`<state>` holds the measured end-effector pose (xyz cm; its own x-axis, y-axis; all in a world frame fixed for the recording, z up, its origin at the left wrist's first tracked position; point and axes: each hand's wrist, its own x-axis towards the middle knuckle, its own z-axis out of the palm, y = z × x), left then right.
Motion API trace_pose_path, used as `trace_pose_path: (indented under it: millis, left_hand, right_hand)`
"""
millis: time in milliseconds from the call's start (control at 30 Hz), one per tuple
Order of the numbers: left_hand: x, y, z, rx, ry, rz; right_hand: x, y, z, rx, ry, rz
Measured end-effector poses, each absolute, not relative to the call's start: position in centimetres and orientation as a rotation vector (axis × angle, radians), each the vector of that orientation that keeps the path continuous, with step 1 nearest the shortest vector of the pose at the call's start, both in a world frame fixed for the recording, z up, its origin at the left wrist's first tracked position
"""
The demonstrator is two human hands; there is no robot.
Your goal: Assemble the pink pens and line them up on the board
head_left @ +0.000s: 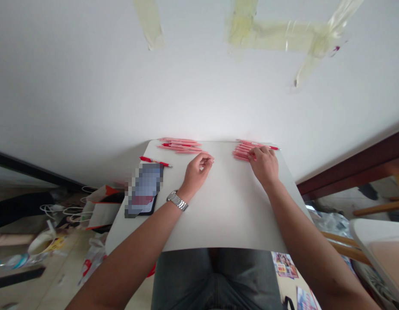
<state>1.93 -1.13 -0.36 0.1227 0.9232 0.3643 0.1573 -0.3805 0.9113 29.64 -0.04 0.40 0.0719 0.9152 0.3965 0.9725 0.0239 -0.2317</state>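
Seen from the centre of the white table (218,206), one group of pink pens (181,147) lies at eleven o'clock, its long axes running roughly nine to three, right ends dipping slightly. A second bundle of pink pens (242,152) sits between one and two o'clock, lying much the same way; a red pen (274,148) there points its silver tip to three. The right hand (265,165) has its fingers bent over this bundle; I cannot tell whether they grip. The left hand (197,168), near the first group's right ends, curls loosely, thumb close to fingers; whether anything is pinched, I cannot tell. The phone (146,187) lies at nine.
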Motion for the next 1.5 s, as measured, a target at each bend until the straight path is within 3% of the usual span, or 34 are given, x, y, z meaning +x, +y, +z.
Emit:
trace_pose_path:
  millis: [567,1133,1500]
  left_hand:
    - [1.9,-1.1,-0.5,1.663,1.060,1.312]
    - [2.0,-1.2,-0.3,1.683,1.097,1.271]
    - [1.9,-1.1,-0.5,1.732,1.105,1.273]
  right_hand:
    - [29.2,-0.2,0.5,-1.761,-1.842,-0.169]
    - [24.9,-1.7,0.1,-1.365,-1.919,0.550]
    - [24.9,-1.4,-0.3,-1.341,-1.908,0.639]
